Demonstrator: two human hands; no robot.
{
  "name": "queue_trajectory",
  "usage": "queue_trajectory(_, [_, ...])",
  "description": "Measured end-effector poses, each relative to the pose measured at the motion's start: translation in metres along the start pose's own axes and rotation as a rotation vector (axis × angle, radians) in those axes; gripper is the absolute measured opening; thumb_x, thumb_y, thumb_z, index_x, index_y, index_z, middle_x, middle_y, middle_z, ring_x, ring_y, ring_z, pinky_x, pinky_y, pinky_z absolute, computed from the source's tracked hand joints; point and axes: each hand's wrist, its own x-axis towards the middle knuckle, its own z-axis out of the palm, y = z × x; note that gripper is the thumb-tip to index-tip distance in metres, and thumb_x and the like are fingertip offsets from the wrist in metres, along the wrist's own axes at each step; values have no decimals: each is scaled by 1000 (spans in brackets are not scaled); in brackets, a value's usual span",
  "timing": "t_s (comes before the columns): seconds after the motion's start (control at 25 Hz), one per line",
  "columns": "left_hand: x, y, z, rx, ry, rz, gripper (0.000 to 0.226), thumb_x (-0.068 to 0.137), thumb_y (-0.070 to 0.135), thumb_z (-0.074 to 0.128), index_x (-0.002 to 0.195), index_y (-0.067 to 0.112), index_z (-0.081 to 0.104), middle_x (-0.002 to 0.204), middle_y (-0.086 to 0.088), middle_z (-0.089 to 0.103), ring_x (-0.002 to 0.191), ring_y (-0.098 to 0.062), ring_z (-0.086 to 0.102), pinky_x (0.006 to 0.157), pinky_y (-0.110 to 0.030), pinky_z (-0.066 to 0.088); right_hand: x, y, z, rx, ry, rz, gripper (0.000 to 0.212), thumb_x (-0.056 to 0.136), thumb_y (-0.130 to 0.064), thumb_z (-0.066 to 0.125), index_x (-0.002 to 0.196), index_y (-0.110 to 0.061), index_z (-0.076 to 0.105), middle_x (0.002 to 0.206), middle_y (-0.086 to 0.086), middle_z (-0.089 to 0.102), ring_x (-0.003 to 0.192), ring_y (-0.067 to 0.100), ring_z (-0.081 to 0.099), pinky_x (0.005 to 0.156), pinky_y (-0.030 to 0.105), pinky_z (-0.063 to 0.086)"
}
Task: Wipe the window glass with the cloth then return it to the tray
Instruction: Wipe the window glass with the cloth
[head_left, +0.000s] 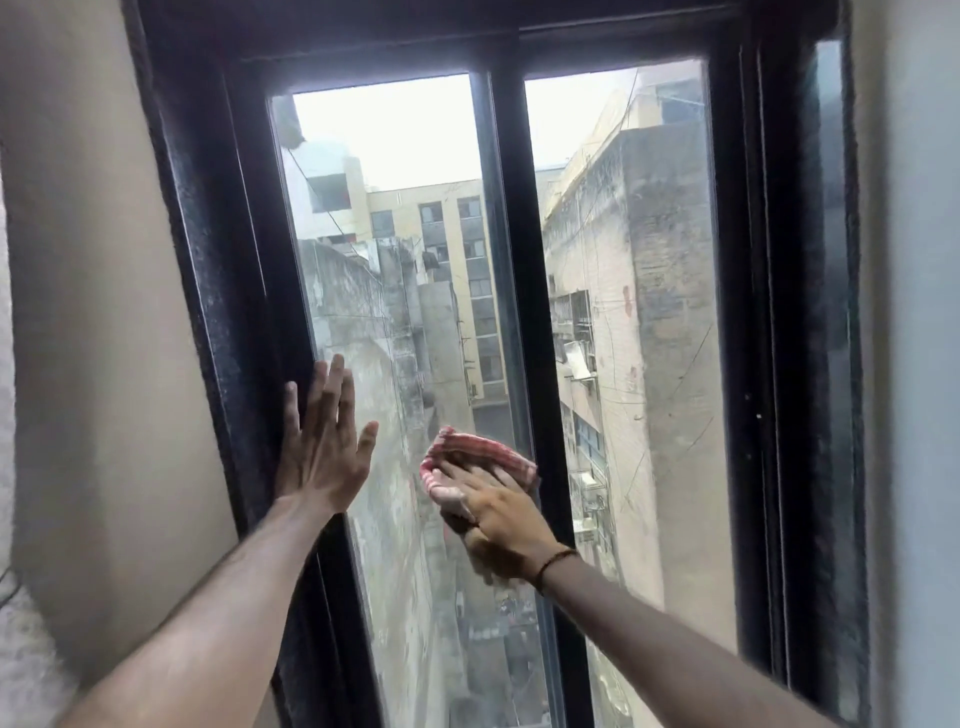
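A red-and-white checked cloth (470, 451) is pressed flat against the left pane of window glass (395, 291), low and close to the middle bar. My right hand (498, 514) lies spread over the cloth and holds it to the glass; a dark band circles that wrist. My left hand (324, 441) rests open with fingers apart, palm against the left edge of the same pane and the black frame (244, 332). No tray is in view.
A black centre bar (511, 291) splits the window into two panes; the right pane (623, 312) shows grey buildings outside. Beige wall (88, 312) flanks the left side, pale wall (914, 364) the right. The glass looks smeared in its lower part.
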Motion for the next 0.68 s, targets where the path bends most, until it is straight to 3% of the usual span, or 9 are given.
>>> queue_trajectory(0.08, [1, 21, -11, -5, -5, 62, 83, 101, 53, 12, 167, 7, -8, 178, -11, -17, 167, -28, -7, 134, -58, -4, -24, -10, -9, 714, 226, 284, 46, 106, -40, 47, 141, -15, 64, 150, 21, 61, 128, 33, 64, 106, 36, 55])
queue_trajectory(0.12, [5, 34, -13, -11, 9, 88, 81, 101, 53, 11, 166, 8, -10, 178, -10, -17, 168, -27, -7, 134, -57, -5, -33, -9, -14, 977, 330, 393, 42, 108, -42, 51, 125, -10, 69, 136, 27, 68, 109, 35, 71, 92, 33, 61])
queue_trajectory(0.2, [17, 65, -20, -39, 41, 143, 79, 104, 52, 11, 166, 7, -9, 179, -11, -14, 168, -28, -6, 135, -57, -3, -49, 2, -37, 1348, 501, 570, 53, 110, -45, 47, 98, 2, 69, 94, 28, 76, 74, 38, 74, 73, 35, 66])
queue_trajectory(0.28, [32, 98, -24, -74, 90, 203, 78, 107, 48, 20, 168, 5, -2, 180, -13, -7, 168, -30, -3, 135, -58, 1, -60, 15, -68, 1579, 650, 600, 50, 112, -39, 42, 75, -11, 62, 50, 3, 61, 41, 16, 59, 49, 25, 58])
queue_trajectory(0.36, [49, 129, -25, -99, 130, 259, 76, 109, 44, 27, 169, 4, 3, 180, -13, -3, 168, -30, -1, 135, -57, 3, -67, 28, -98, 1624, 786, 598, 57, 112, -41, 39, 66, -15, 61, 41, -3, 56, 32, 11, 53, 38, 22, 52])
queue_trajectory(0.48, [71, 172, -22, -182, 175, 306, 75, 110, 39, 33, 169, 3, 4, 181, -14, 0, 168, -30, 1, 136, -52, -2, -71, 58, -134, 1449, 913, 683, 83, 107, -63, 41, 64, 4, 63, 41, 0, 62, 22, 18, 49, 28, 20, 41])
queue_trajectory(0.56, [80, 190, -15, -242, 184, 306, 75, 110, 35, 37, 169, 2, 5, 180, -17, 1, 168, -32, 3, 136, -52, -3, -70, 83, -145, 1309, 941, 756, 82, 105, -66, 44, 53, -4, 59, 39, 6, 55, 21, 21, 44, 30, 17, 36])
queue_trajectory(0.6, [84, 198, -10, -269, 183, 292, 75, 110, 34, 38, 169, 2, 5, 180, -17, 0, 168, -33, 2, 136, -54, -2, -70, 97, -149, 1276, 952, 777, 78, 105, -64, 46, 55, -5, 57, 38, 8, 50, 23, 22, 44, 34, 18, 37])
queue_trajectory(0.68, [86, 211, 2, -280, 196, 228, 74, 110, 36, 30, 169, 2, 0, 180, -18, -3, 168, -33, -1, 135, -59, 2, -61, 119, -147, 1203, 1015, 707, 60, 108, -53, 50, 85, 1, 62, 47, 12, 58, 37, 28, 57, 42, 27, 49])
